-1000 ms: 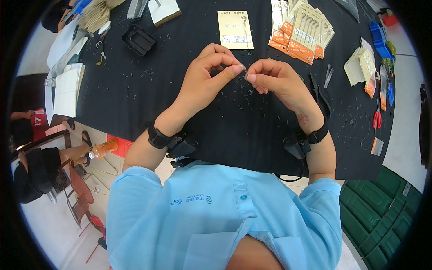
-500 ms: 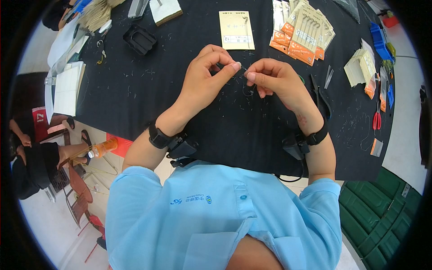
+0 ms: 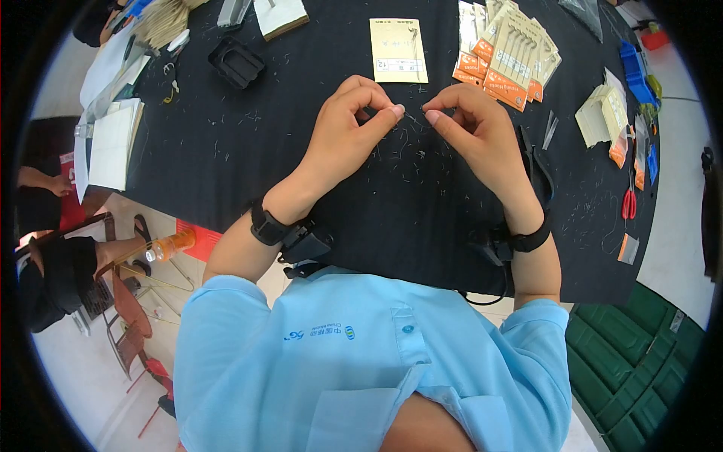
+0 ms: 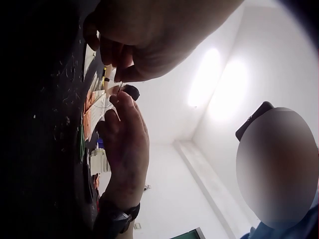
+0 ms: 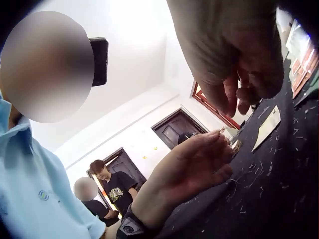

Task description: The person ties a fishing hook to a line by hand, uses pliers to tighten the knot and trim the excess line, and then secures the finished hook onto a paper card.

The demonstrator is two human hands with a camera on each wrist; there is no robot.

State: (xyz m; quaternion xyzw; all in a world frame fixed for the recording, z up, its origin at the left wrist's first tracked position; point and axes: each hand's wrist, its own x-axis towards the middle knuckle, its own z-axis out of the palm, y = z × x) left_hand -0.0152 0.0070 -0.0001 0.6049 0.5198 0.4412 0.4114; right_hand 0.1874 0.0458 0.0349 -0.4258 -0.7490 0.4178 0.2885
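Note:
In the head view my left hand (image 3: 343, 135) is held over the black cloth, its thumb and forefinger pinching a tiny fishing hook mostly hidden by the fingertips. A thin fishing line (image 3: 413, 119) runs from there toward the right hand. My right hand (image 3: 482, 135) faces it across a small gap, thumb and forefinger brought together at the line. The left wrist view shows the left hand (image 4: 144, 40) above the right hand (image 4: 127, 144), with a thin sliver between their fingertips. Just beyond both hands lies a cream card (image 3: 399, 51) with one hook on it.
Orange-and-cream hook packets (image 3: 512, 56) fan out at the back right. A black tray (image 3: 236, 62) sits back left, a white notepad (image 3: 117, 147) at the left edge. Black-handled scissors (image 3: 538, 169) lie by the right wrist, red-handled scissors (image 3: 629, 203) farther right. Line clippings dot the cloth.
The right hand has moved slightly away to the right, its fingers shifting from close by the left fingertips to a wider gap. The left hand stays nearly in place.

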